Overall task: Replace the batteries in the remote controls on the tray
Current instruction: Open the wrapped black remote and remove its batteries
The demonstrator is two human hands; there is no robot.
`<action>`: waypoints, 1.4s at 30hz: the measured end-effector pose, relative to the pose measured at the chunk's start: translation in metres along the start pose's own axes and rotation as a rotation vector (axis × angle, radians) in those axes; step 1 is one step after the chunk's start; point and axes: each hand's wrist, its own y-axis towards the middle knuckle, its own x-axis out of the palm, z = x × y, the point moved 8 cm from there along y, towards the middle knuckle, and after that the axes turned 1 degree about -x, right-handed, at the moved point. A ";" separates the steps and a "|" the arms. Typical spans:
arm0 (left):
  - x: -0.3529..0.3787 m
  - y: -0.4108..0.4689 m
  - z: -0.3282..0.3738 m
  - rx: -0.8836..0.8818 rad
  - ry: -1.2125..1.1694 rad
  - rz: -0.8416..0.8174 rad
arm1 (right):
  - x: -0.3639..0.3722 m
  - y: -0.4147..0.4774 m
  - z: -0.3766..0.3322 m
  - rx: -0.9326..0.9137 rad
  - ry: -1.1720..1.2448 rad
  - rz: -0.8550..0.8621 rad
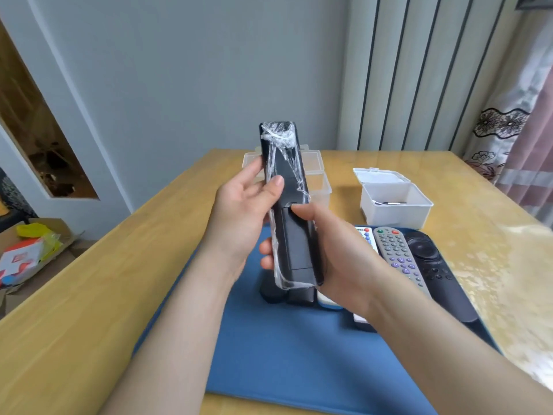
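Observation:
I hold a long black remote point(288, 187) wrapped in clear plastic film, back side facing me, raised above the blue tray point(284, 348). My left hand point(244, 214) grips its upper half, thumb across the back. My right hand point(335, 250) grips the lower half, its thumb pressing at the top edge of the battery cover. On the tray to the right lie a grey remote point(398, 256) with purple buttons and a black remote point(434, 265). More dark remotes point(287, 295) lie under my hands, mostly hidden.
An open white box point(395, 205) with something small and metallic inside stands at the back right of the wooden table point(104, 289). A clear plastic box point(317, 178) sits behind the held remote. A cardboard box point(33, 253) of items lies on the floor at left.

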 end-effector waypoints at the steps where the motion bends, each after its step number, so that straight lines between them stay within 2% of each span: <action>1: 0.003 0.000 -0.002 -0.003 0.021 -0.028 | -0.003 0.002 -0.004 -0.030 0.013 0.037; 6: 0.028 -0.007 -0.003 0.055 0.064 -0.066 | -0.021 -0.003 -0.022 -0.088 0.131 0.103; 13: 0.026 -0.007 0.005 0.182 0.079 -0.010 | -0.022 -0.002 -0.025 -0.072 0.134 0.053; 16: 0.031 -0.010 0.006 0.245 0.217 0.001 | -0.028 0.000 -0.024 -0.051 0.183 0.065; 22: 0.056 -0.024 0.016 0.515 0.605 -0.016 | -0.028 -0.003 -0.026 -0.046 0.316 0.007; 27: 0.052 -0.022 0.011 0.562 0.740 0.061 | -0.032 -0.002 -0.024 -0.024 0.217 0.002; 29: 0.051 -0.024 0.009 0.568 0.835 0.113 | -0.032 0.000 -0.023 -0.032 0.244 -0.001; 32: 0.061 -0.029 0.009 0.594 0.892 0.084 | -0.036 0.000 -0.024 -0.063 0.312 0.043; 36: 0.070 -0.036 0.012 0.771 1.073 0.095 | -0.044 0.002 -0.022 -0.070 0.344 0.098; 39: 0.069 -0.038 0.017 0.847 1.060 0.104 | -0.047 0.005 -0.023 -0.074 0.344 0.109; 42: 0.072 -0.040 0.020 0.744 0.838 0.042 | -0.062 0.011 -0.022 -0.102 0.320 0.224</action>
